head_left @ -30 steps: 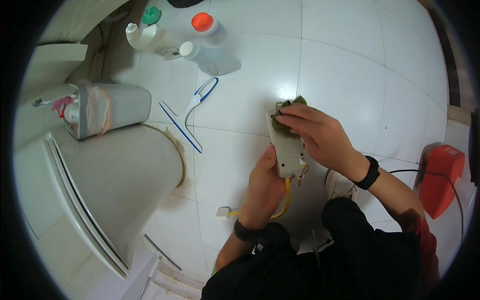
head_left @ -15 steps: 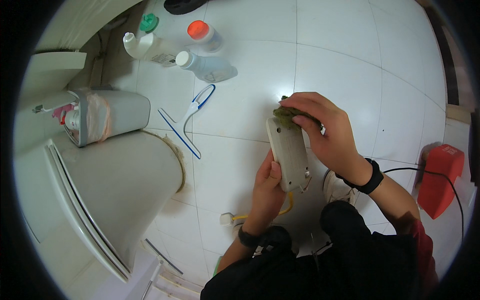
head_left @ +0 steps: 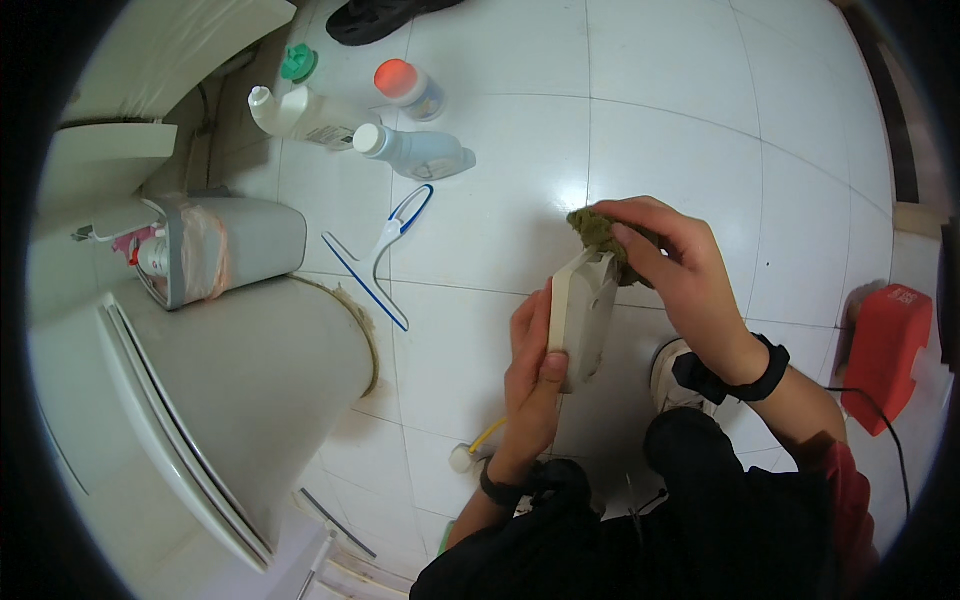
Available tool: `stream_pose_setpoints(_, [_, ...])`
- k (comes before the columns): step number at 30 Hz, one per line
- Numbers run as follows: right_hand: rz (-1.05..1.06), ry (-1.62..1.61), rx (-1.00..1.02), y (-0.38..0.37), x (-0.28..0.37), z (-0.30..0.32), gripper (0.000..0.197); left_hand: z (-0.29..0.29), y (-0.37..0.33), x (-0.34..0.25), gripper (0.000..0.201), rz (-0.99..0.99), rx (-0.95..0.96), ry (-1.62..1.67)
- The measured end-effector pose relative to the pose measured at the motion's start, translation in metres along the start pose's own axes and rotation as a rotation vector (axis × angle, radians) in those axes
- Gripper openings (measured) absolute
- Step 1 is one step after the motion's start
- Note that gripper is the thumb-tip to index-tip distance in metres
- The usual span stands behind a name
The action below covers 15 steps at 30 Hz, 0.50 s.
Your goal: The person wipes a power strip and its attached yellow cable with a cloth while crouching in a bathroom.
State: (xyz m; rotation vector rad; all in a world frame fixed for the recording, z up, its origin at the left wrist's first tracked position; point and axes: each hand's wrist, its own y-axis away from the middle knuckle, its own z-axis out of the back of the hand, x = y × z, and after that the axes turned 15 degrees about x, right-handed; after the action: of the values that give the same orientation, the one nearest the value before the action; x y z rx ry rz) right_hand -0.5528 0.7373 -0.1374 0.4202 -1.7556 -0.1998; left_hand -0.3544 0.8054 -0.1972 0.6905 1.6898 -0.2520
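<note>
My left hand (head_left: 533, 380) grips the near end of an off-white power strip (head_left: 582, 322), thumb on its side. The strip is tilted edge-on, so one narrow side and part of a broad face show. My right hand (head_left: 690, 270) pinches a crumpled dark green cloth (head_left: 597, 232) against the strip's far end. Below my left hand, a yellow cord (head_left: 489, 435) runs to a whitish plug (head_left: 461, 458) near the floor; where it joins the strip is hidden.
A white-and-blue squeegee (head_left: 385, 250) lies on the tiles. Beyond it are a pale blue bottle (head_left: 425, 155), an orange-capped container (head_left: 415, 90) and a white bottle (head_left: 310, 118). A grey bin (head_left: 250, 245) lies tipped at left, beside a white toilet (head_left: 230, 390). A red box (head_left: 888, 355) stands right.
The power strip has been turned from its flat holed face onto its edge. My right hand and the cloth have shifted slightly right and nearer, still at its far end.
</note>
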Motion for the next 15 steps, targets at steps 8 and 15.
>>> stream_pose_setpoints(8, [-0.049,0.108,0.065,0.012,0.008,0.024,0.021,-0.009,0.002,-0.030,0.059,0.007,-0.076,-0.297])
stream_pose_setpoints(15, [0.467,0.935,0.072,0.025,0.010,0.004,0.035,-0.012,0.000,-0.036,0.055,-0.011,-0.129,-0.316])
